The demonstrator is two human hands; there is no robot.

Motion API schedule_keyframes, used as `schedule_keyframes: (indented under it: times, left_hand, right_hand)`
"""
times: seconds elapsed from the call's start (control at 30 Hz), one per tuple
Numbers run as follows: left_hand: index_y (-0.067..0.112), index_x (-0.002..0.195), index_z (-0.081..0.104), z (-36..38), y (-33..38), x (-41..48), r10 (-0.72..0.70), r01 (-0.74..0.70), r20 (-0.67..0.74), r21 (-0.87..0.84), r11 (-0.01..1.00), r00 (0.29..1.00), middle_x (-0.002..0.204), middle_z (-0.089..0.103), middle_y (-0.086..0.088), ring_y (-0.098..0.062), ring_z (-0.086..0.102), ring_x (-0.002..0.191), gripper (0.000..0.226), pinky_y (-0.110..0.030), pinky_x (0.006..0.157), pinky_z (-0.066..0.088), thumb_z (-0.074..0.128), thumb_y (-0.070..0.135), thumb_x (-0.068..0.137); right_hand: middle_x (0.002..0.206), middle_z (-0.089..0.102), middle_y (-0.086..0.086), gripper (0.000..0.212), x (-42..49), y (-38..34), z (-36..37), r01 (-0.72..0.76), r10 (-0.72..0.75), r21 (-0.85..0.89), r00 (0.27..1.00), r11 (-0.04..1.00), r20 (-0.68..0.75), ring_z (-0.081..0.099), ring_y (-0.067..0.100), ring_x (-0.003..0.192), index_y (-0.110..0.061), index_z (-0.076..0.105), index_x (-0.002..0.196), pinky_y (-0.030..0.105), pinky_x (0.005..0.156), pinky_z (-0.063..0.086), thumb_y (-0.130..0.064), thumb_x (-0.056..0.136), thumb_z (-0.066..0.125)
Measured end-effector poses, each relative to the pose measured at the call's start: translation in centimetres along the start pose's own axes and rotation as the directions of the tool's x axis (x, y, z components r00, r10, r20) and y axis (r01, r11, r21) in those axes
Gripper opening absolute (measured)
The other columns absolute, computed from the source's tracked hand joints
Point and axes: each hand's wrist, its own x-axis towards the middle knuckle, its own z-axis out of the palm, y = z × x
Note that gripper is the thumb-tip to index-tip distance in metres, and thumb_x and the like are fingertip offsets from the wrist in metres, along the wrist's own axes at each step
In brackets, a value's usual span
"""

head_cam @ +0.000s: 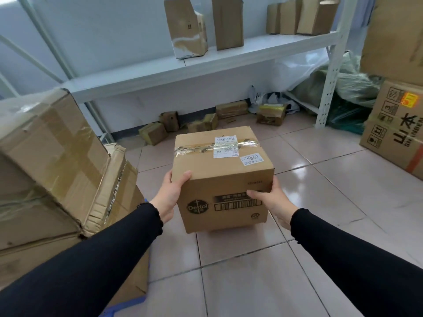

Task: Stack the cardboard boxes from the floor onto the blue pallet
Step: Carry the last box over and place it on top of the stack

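Note:
A taped cardboard box (219, 175) with white shipping labels and a Dettol logo hangs above the tiled floor, held between both hands. My left hand (170, 195) grips its left side, thumb on the front face. My right hand (272, 200) grips its right side, fingers across the barcode. At the left, a pile of large worn cardboard boxes (52, 170) rests on the blue pallet (124, 305), of which only a corner shows at the bottom edge.
Several small boxes (169, 126) lie on the floor along the back wall under a white shelf rack (194, 65) that carries more boxes. Large printed cartons (396, 131) stand at the right, with plastic bags (338, 81) behind the rack post.

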Motion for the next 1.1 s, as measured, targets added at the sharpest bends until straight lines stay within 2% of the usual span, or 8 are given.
schedule_keyframes:
  times: [0.1,0.27,0.47,0.53,0.63,0.8,0.9,1.1]
  left_hand:
    - [0.025,0.153,0.032,0.4,5.2,-2.0,0.083,-0.083,0.006,0.01,0.996,0.997,0.121,0.059,0.002,-0.015,0.056,0.105,0.068,-0.031,0.073,0.042,0.063,0.045,0.095]
    - [0.026,0.151,0.032,-0.4,17.2,-6.3,0.246,-0.245,0.02,-0.049,0.968,0.969,0.126,0.062,-0.003,-0.02,0.06,0.106,0.07,-0.037,0.082,0.051,0.065,0.048,0.093]
    - [0.018,0.139,0.047,-6.6,32.5,-13.8,0.489,-0.49,-0.033,-0.069,0.869,0.872,0.11,0.067,-0.003,-0.012,0.063,0.084,0.052,-0.018,0.047,0.051,0.064,0.04,0.096]
    - [0.018,0.138,0.05,-10.5,36.3,-16.2,0.556,-0.558,-0.063,-0.024,0.829,0.829,0.111,0.068,-0.002,-0.013,0.064,0.088,0.053,-0.019,0.057,0.053,0.063,0.045,0.095]
    - [0.025,0.117,0.055,-17.3,40.2,-20.0,0.61,-0.613,-0.128,0.021,0.79,0.782,0.104,0.065,0.003,-0.016,0.061,0.096,0.029,-0.035,0.086,0.051,0.057,0.047,0.097]
    - [0.028,0.109,0.059,-30.4,41.8,-24.6,0.57,-0.571,-0.299,0.093,0.816,0.766,0.101,0.061,0.006,-0.016,0.06,0.098,0.039,-0.034,0.075,0.052,0.066,0.057,0.084]
    - [0.029,0.11,0.06,-37.0,40.4,-26.3,0.523,-0.51,-0.357,0.138,0.849,0.774,0.102,0.057,0.004,-0.018,0.058,0.096,0.046,-0.034,0.07,0.052,0.066,0.061,0.078]
    - [0.026,0.111,0.06,-43.2,37.4,-26.8,0.435,-0.379,-0.406,0.213,0.9,0.804,0.106,0.056,-0.001,-0.02,0.059,0.093,0.05,-0.036,0.074,0.053,0.062,0.064,0.079]
  right_hand:
    - [0.127,0.063,-0.004,0.081,-1.7,-4.7,-0.6,0.099,-0.097,0.04,0.994,0.994,-0.054,0.06,0.017,0.116,-0.025,0.035,0.149,0.032,0.085,0.048,-0.015,0.084,0.083]
    - [0.134,0.061,0.0,0.077,-5.6,-16.6,-0.8,0.332,-0.328,0.01,0.937,0.943,-0.119,0.057,0.021,0.123,-0.026,0.035,0.149,0.042,0.101,0.044,-0.019,0.087,0.081]
    - [0.138,0.061,0.004,0.073,-11.1,-32.0,2.9,0.567,-0.573,-0.083,0.806,0.82,-0.147,0.061,0.025,0.123,-0.03,0.041,0.145,0.049,0.103,0.051,-0.031,0.084,0.081]
    - [0.132,0.063,0.003,0.068,-13.0,-36.2,5.7,0.643,-0.652,-0.106,0.746,0.759,-0.136,0.062,0.023,0.119,-0.026,0.044,0.144,0.044,0.101,0.053,-0.026,0.087,0.079]
    - [0.128,0.061,0.001,0.065,-16.0,-40.9,11.3,0.728,-0.747,-0.178,0.661,0.662,-0.077,0.062,0.021,0.115,-0.024,0.04,0.148,0.038,0.097,0.054,-0.022,0.092,0.074]
    - [0.131,0.069,-0.008,0.072,-20.2,-43.5,22.2,0.779,-0.784,-0.196,0.617,0.595,0.074,0.065,0.016,0.117,-0.043,0.027,0.156,0.045,0.102,0.053,-0.021,0.099,0.065]
    - [0.125,0.073,-0.004,0.07,-22.3,-42.7,27.7,0.794,-0.782,-0.193,0.605,0.577,0.153,0.07,0.017,0.11,-0.039,0.027,0.159,0.036,0.09,0.058,-0.02,0.101,0.061]
    - [0.115,0.076,0.001,0.077,-22.8,-39.3,33.3,0.78,-0.756,-0.226,0.623,0.583,0.199,0.072,0.021,0.107,-0.039,0.03,0.16,0.046,0.096,0.058,-0.037,0.094,0.068]
